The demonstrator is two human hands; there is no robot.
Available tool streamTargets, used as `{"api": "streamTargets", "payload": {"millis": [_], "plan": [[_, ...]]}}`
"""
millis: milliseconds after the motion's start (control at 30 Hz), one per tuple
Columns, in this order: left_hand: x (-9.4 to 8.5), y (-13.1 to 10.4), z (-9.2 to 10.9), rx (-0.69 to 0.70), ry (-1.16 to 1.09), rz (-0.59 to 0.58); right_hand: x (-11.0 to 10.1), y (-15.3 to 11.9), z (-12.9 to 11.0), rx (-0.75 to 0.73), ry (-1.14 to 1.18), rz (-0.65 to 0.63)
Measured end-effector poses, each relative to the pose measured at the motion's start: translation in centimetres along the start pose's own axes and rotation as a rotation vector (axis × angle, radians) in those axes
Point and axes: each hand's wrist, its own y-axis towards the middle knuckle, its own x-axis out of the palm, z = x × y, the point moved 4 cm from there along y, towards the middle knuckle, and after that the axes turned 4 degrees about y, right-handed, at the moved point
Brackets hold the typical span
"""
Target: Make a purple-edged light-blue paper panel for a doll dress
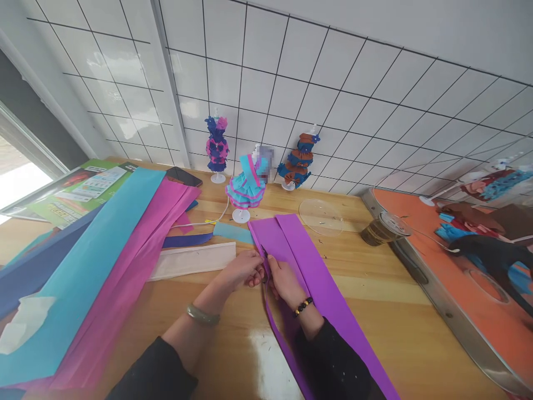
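Observation:
A long sheet of purple crepe paper [322,283] lies folded lengthwise on the wooden table, running toward me beneath my right forearm. My right hand [285,280] is closed around small dark scissors [264,253], whose blades point away from me at the paper's left edge. A narrow purple strip [272,325] hangs along that edge, parted from the sheet nearer me. Just left of the scissors, my left hand [245,269] is closed with its fingertips pinching the paper's edge. The fingers partly hide the scissor handles.
Blue and pink paper sheets [112,239] cover the left side, beside a white strip [195,260]. Behind stand several small dress forms, including one in a turquoise ruffled dress [245,189]. A clear disc [320,216], a lidded cup [381,229] and an orange-topped table [416,233] are right.

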Motion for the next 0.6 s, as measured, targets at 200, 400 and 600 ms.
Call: {"api": "streamTargets", "payload": {"millis": [200, 400, 600], "plan": [[0.05, -0.21, 0.23, -0.005, 0.001, 0.009, -0.17, -0.15, -0.26, -0.024, -0.070, 0.000], [0.10, -0.22, 0.23, 0.003, 0.002, -0.006, -0.21, -0.16, -0.55, -0.031, -0.132, 0.013], [0.03, -0.04, 0.01, 0.015, -0.002, -0.009, -0.31, -0.26, -0.85, -0.025, -0.178, 0.023]]}}
